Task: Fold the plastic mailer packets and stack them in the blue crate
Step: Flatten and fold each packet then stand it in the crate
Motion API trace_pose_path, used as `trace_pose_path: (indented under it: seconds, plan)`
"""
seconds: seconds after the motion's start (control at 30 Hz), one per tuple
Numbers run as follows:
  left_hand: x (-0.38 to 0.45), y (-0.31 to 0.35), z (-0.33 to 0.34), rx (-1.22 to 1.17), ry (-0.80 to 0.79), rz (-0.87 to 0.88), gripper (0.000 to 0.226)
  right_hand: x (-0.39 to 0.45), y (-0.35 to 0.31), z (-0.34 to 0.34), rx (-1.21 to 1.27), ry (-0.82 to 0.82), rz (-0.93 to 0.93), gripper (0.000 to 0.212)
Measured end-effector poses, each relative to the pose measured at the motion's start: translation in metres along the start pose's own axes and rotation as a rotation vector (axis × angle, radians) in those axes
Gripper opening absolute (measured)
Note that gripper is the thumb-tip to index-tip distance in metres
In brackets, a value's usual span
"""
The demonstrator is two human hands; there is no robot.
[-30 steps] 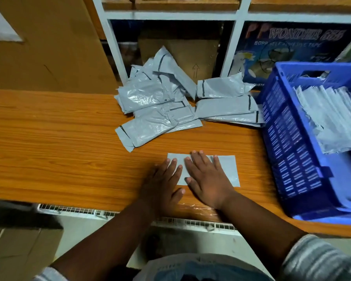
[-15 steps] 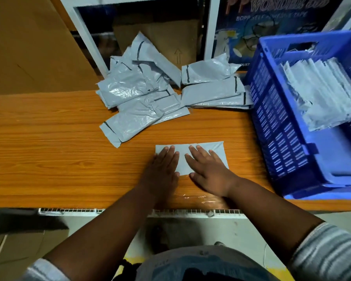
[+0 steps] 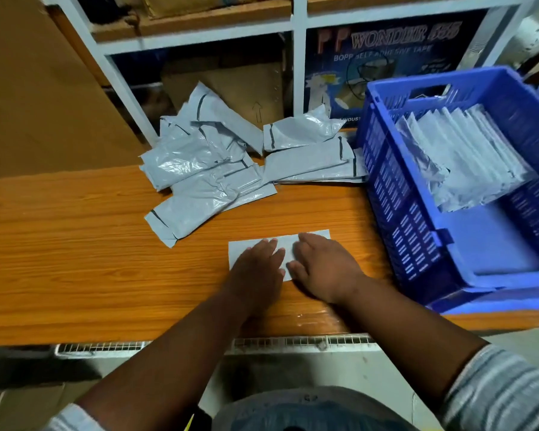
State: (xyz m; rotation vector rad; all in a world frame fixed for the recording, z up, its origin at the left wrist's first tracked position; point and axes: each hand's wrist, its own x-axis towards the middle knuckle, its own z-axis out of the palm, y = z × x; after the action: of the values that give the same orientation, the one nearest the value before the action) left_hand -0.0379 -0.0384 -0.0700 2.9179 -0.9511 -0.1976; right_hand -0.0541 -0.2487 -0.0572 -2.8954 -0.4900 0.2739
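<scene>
Both hands have slid slightly closer together over the flat white-grey folded plastic mailer packet (image 3: 282, 247) since half a second ago; packet stays on the orange wood-grain tabletop (image 3: 75, 259). Left hand (image 3: 255, 269) lies palm-down, fingers straight, pressing the packet's left part. Right hand (image 3: 322, 265) also flat, fingers extended, pressing the right part; nothing gripped by either. Packet sits near the table's front edge, just left of the blue perforated plastic crate (image 3: 402, 219), not touching it. Crate holds a leaning row of folded grey mailers (image 3: 467, 163) against its far side. Loose heap of crumpled grey unfolded mailers with black strips (image 3: 206, 169) lies behind the hands on the table, well apart from the pressed packet. White metal shelf frame (image 3: 299, 66) and a dark printed tape carton (image 3: 386, 57) stand behind. Striped grey sleeve (image 3: 498, 390) on right arm.
</scene>
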Motion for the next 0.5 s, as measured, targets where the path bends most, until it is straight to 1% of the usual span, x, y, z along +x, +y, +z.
trace_pose_path:
  seconds: [0.07, 0.13, 0.23, 0.33, 0.4, 0.47, 0.5]
  plan:
    - [0.006, -0.004, 0.001, -0.045, 0.053, -0.016, 0.053, 0.004, -0.007, 0.007, -0.016, 0.075, -0.064, 0.061]
    - [0.002, -0.004, 0.011, -0.003, 0.019, -0.046, 0.061, 0.005, -0.013, 0.026, -0.022, 0.035, -0.088, 0.065]
    - [-0.016, -0.018, 0.026, 0.067, 0.012, -0.053, 0.069, -0.003, -0.004, 0.039, -0.053, 0.002, -0.001, 0.07]
    - [-0.033, -0.048, 0.03, -0.003, 0.029, -0.122, 0.073, -0.016, 0.016, 0.032, -0.039, -0.023, 0.108, 0.076]
    - [-0.046, -0.066, 0.032, -0.003, 0.023, -0.175, 0.076, -0.022, 0.025, 0.026, -0.033, -0.045, 0.189, 0.076]
    - [-0.053, -0.073, 0.031, 0.002, 0.026, -0.189, 0.075, -0.021, 0.026, 0.016, -0.012, -0.094, 0.263, 0.079]
    - [-0.052, -0.071, 0.028, -0.004, 0.036, -0.181, 0.073, -0.018, 0.023, 0.011, -0.004, -0.092, 0.285, 0.08]
